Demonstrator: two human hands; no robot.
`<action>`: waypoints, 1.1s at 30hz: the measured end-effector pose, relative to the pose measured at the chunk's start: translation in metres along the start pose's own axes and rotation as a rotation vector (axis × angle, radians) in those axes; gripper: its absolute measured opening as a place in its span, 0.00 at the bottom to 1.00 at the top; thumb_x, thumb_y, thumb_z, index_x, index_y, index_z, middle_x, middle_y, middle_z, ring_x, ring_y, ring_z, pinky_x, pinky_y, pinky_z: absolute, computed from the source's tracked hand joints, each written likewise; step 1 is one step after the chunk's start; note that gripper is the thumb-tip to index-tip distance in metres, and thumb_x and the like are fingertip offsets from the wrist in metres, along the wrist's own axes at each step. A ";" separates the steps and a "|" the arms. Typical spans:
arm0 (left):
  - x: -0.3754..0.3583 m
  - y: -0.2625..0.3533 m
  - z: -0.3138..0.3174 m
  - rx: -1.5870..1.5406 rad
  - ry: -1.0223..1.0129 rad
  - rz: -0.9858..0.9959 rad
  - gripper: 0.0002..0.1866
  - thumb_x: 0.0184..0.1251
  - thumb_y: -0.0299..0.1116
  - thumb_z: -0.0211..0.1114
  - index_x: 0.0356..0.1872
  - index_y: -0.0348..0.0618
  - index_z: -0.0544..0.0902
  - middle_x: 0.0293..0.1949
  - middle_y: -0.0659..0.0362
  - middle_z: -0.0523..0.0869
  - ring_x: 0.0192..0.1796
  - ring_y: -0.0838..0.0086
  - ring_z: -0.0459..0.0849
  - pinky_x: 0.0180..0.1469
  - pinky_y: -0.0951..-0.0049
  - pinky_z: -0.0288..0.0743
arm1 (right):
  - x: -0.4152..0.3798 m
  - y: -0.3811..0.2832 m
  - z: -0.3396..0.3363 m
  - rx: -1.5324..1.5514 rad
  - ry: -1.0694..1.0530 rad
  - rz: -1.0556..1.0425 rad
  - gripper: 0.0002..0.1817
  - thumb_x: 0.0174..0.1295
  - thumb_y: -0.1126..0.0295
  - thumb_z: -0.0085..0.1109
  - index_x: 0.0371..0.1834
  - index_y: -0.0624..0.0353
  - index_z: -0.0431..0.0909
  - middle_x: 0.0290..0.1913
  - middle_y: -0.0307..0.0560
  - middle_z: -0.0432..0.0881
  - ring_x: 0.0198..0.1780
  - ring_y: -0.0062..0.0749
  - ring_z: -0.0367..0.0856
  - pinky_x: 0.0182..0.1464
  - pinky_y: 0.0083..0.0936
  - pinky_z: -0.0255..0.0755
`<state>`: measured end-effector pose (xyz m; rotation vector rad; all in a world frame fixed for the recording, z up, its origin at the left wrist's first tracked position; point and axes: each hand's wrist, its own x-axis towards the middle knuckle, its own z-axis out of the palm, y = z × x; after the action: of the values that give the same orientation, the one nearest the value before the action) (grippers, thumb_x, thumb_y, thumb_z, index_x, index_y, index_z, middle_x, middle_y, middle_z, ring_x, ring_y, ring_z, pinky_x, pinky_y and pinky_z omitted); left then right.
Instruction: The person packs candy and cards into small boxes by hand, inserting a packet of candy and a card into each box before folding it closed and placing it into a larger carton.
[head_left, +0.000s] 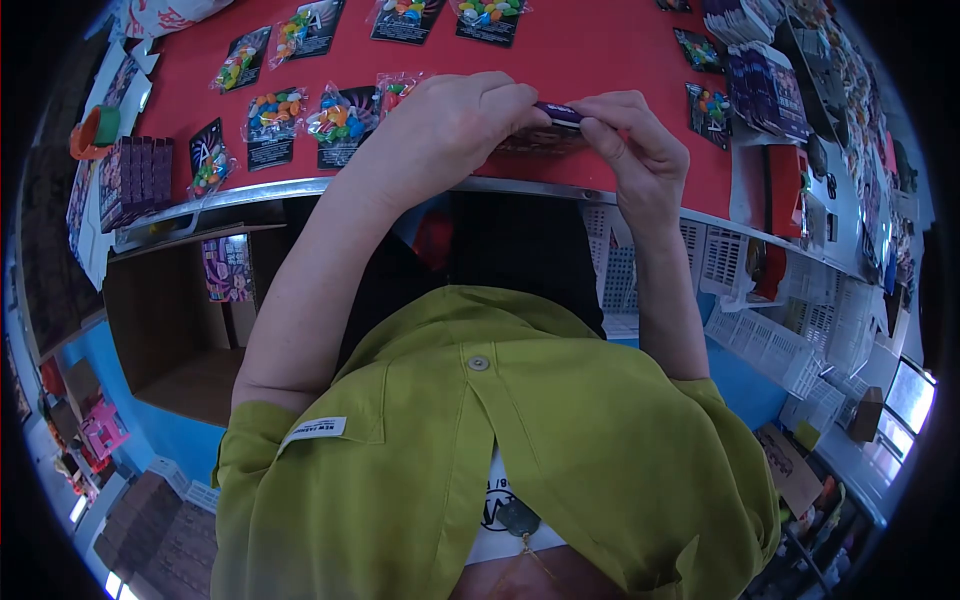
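Between my two hands is a small dark purple printed box (pixel 562 113), with one narrow edge facing up. My left hand (pixel 465 115) grips its left end, fingers curled and the thumb side partly hidden. On its right end, my right hand (pixel 640 135) pinches with thumb and fingertips. Just left of my left hand lie clear packets of coloured candies on black cards, among them one candy packet (pixel 340 122) and another candy packet (pixel 273 115). A black card with candies (pixel 708 113) lies to the right of my right hand.
A red tabletop (pixel 600 45) with a metal edge spans the front. Purple boxes (pixel 135 180) stand stacked at left, and flat purple cartons (pixel 765 90) pile up at right. Below are an open cardboard box (pixel 180 385) and white plastic baskets (pixel 765 345).
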<state>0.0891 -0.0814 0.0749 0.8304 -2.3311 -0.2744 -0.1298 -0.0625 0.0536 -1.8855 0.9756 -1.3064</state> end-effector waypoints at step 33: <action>-0.040 0.021 -0.027 0.194 0.420 -0.301 0.34 0.38 0.32 0.68 0.53 0.34 0.71 0.56 0.39 0.67 0.55 0.43 0.68 0.56 0.48 0.66 | 0.036 -0.056 0.077 -0.234 -0.039 -0.099 0.12 0.64 0.78 0.52 0.50 0.67 0.78 0.45 0.51 0.79 0.47 0.34 0.79 0.51 0.27 0.72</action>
<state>0.1198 -0.0399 0.0837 1.2093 -1.8571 0.0056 -0.0368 -0.0570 0.0939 -2.1526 1.0649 -1.2507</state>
